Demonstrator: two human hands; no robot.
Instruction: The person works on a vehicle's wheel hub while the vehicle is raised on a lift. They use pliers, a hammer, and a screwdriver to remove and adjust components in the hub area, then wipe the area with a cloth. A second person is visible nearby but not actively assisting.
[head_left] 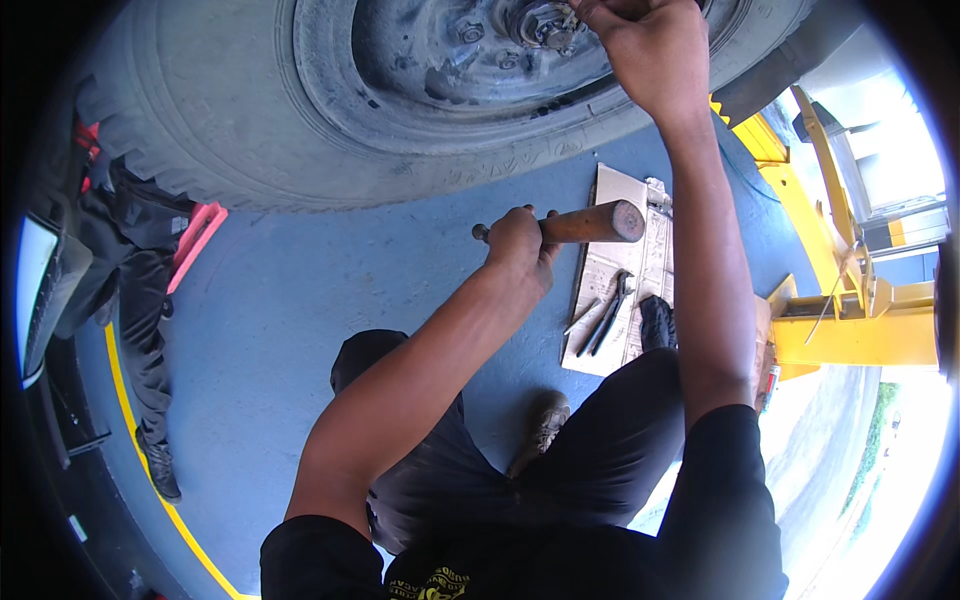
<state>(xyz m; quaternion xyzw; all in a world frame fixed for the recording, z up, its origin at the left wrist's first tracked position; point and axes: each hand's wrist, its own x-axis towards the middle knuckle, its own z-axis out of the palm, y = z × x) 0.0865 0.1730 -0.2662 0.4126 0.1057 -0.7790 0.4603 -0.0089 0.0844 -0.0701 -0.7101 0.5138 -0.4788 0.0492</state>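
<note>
My left hand is closed around a hammer; its thick wooden handle points right, and a small rounded metal end shows left of my fist. The hammer is held in the air below a large tyre, apart from it. My right hand reaches up to the wheel hub, with its fingers curled at the hub's right side. The upper frame edge cuts off part of that hand, so what the fingers hold is hidden. Nuts and dark grease show around the hub on the grey, dirty rim.
Cardboard on the blue floor carries black-handled pliers, a slim pale rod and a black crumpled item. A yellow steel frame stands right. Another person's dark-trousered leg and a red object are left.
</note>
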